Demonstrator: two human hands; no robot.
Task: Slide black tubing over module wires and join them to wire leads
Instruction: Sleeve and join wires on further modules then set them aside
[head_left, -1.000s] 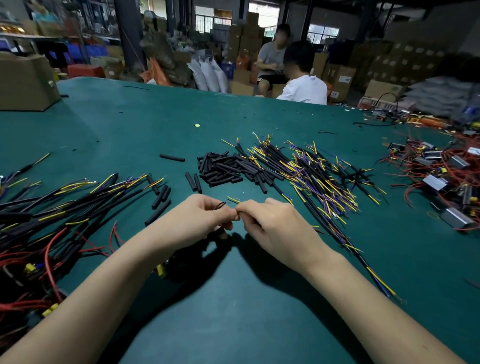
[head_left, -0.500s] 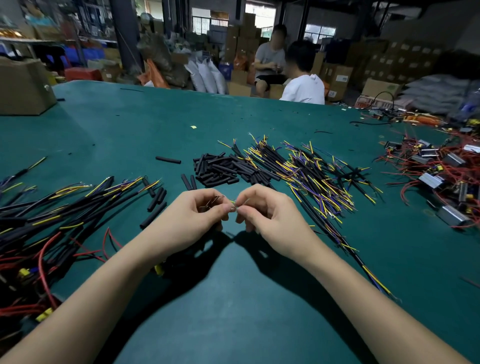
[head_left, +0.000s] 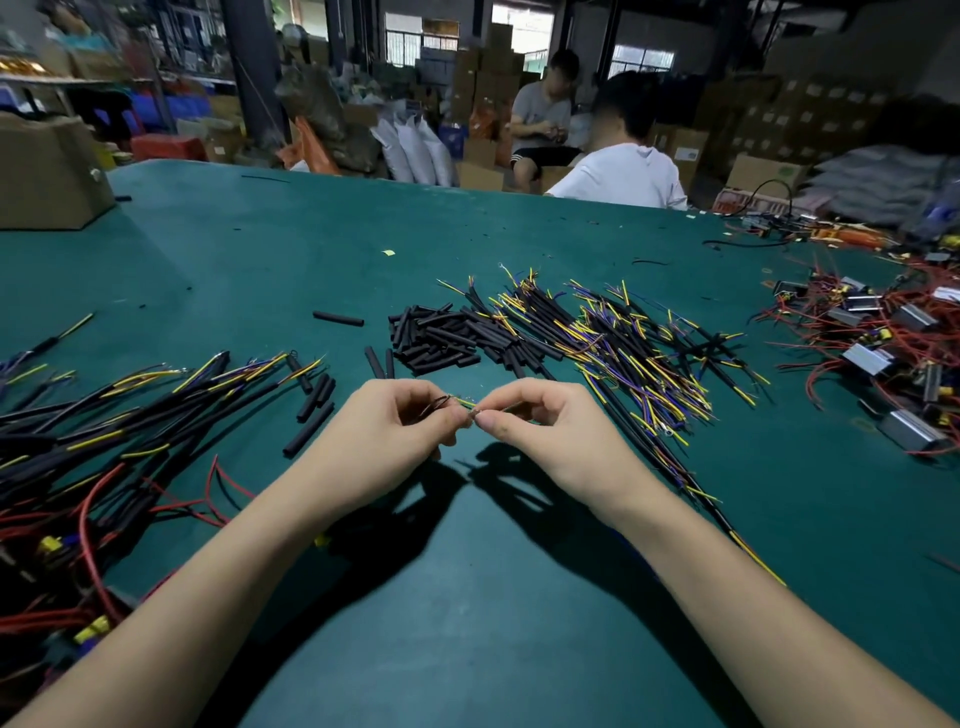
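Pinching thin wire ends (head_left: 464, 404) between them above the worktop's (head_left: 493, 597) near-centre, left hand (head_left: 387, 434) and right hand (head_left: 540, 426) hold light, limp, kink-prone strands, best gripped just behind the stripped tips.

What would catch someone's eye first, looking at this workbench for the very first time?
Front and centre, the left hand and right hand meet fingertip to fingertip, pinching thin wire ends above the green table. Just behind them lies a heap of short black tubing pieces, merging rightward into a spread of yellow and purple wire leads. At the far right sits a tangle of red wires with metal modules.
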